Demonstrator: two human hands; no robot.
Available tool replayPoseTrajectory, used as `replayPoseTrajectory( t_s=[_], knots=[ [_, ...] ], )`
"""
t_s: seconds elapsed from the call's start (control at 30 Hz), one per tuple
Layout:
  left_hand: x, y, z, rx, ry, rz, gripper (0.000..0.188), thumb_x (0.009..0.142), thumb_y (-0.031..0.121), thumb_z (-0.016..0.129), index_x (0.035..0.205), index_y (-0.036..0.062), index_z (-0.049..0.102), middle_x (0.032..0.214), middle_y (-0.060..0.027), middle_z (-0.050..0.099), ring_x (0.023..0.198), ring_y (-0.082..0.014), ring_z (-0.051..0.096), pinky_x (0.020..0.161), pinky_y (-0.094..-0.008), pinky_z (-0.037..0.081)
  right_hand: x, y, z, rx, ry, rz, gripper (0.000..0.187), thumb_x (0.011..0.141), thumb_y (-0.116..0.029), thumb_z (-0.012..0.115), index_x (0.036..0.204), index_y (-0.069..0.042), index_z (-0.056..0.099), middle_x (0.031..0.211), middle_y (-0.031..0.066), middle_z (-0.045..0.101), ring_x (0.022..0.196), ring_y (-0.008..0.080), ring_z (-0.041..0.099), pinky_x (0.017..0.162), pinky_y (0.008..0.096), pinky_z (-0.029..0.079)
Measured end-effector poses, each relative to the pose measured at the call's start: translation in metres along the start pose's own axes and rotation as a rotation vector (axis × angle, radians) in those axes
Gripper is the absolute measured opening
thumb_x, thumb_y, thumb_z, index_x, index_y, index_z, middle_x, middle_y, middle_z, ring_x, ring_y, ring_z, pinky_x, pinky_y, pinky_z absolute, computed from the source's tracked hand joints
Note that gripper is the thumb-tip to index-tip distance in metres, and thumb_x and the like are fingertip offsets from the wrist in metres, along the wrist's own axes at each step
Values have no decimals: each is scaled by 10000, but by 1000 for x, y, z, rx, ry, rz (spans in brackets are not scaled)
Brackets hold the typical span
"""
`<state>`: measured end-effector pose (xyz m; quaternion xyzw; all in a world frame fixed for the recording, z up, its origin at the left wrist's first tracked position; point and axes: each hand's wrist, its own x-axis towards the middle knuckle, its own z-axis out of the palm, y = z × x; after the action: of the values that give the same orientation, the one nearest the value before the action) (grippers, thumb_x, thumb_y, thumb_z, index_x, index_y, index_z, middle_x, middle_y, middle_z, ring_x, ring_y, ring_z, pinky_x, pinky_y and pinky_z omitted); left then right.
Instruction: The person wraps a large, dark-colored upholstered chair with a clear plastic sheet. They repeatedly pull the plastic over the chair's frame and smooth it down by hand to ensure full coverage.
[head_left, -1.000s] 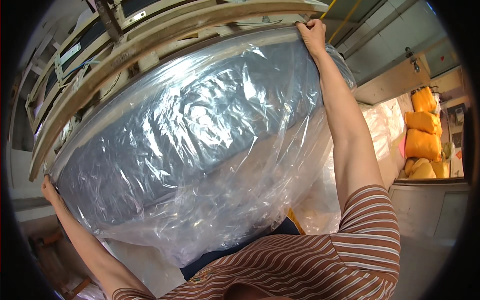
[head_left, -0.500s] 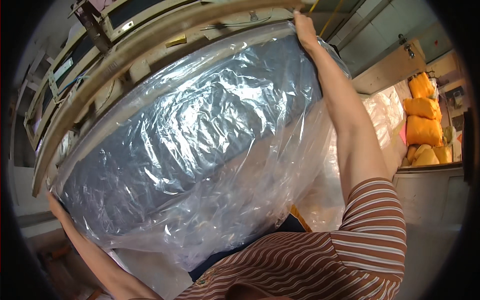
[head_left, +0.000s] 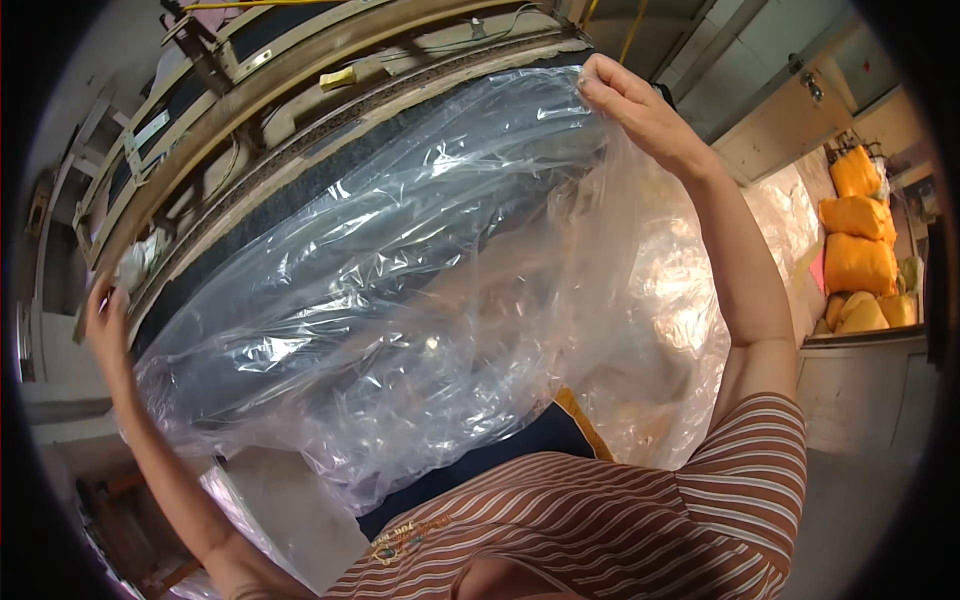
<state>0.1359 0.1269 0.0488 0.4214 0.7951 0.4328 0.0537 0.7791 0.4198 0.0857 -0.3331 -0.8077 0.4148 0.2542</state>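
A large clear plastic sheet (head_left: 400,265) spreads in glossy wrinkles over a dark surface (head_left: 230,245) and hangs down toward my body. My right hand (head_left: 630,100) is closed at the sheet's far right corner, pinching its edge. At the far left, my left hand (head_left: 108,325) is raised next to the lower end of a long curved tan bar (head_left: 300,65). Its fingers look stretched and apart, slightly blurred, with no plastic visible in them. The sheet's left edge lies beside my left wrist.
Behind the dark surface runs a frame, with a small yellow block (head_left: 338,78) on it. To the right, more crinkled plastic (head_left: 690,270) lies below a wooden panel (head_left: 780,130). Orange bundles (head_left: 860,262) are stacked on a shelf at the far right.
My right hand has come nearer with the plastic's edge, baring a dark strip along the far side. The left hand has shifted up and come off the sheet's left end.
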Motion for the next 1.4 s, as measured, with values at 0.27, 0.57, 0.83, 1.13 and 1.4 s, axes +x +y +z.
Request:
replayPoseTrajectory(
  t_s=[0.27, 0.57, 0.83, 1.13, 1.4],
  knots=[
    [-137, 321, 246, -448, -279, 624, 356, 806, 281, 732, 1028, 24, 625, 981, -70, 603, 928, -180, 578, 780, -305, 468, -42, -94, 30, 32, -121, -269, 153, 949, -205, 546, 916, -96, 443, 817, -59, 343, 766, 45, 339, 700, 194, 302],
    [-202, 168, 75, -527, 17, -16, 255, 911, 188, 629, 1125, 50, 611, 794, 60, 480, 671, -31, 390, 599, -189, 321, -25, 7, 29, -824, 330, -470, 303, 723, 1, 609, 990, -142, 605, 857, 30, 607, 746, 255, 613, 630, 357, 484],
    [-331, 40, -373, 155, 890, -132, 345, 943, 261, 540, 1135, -16, 611, 1086, -158, 628, 1003, -272, 594, 869, -357, 489, -60, 17, 105, -437, 631, -446, 186, 798, 11, 609, 951, -84, 565, 888, 57, 617, 760, 262, 626, 620, 346, 503],
    [-208, -68, -310, 490, 391, 188, 326, 948, 252, 538, 1121, -9, 627, 1055, -152, 643, 968, -256, 604, 866, -342, 482, -348, 259, 15, -1309, -475, 459, 97, 744, -163, 615, 773, -129, 701, 822, 87, 666, 847, 276, 632, 826, 418, 455],
    [-112, -103, -64, 410, 132, -17, 370, 914, 347, 600, 1034, 2, 659, 940, -100, 660, 867, -211, 586, 823, -304, 441, -463, 213, -200, -1818, 168, 652, 174, 787, -222, 595, 875, -86, 659, 937, 91, 667, 870, 264, 645, 676, 430, 498]
  ],
)
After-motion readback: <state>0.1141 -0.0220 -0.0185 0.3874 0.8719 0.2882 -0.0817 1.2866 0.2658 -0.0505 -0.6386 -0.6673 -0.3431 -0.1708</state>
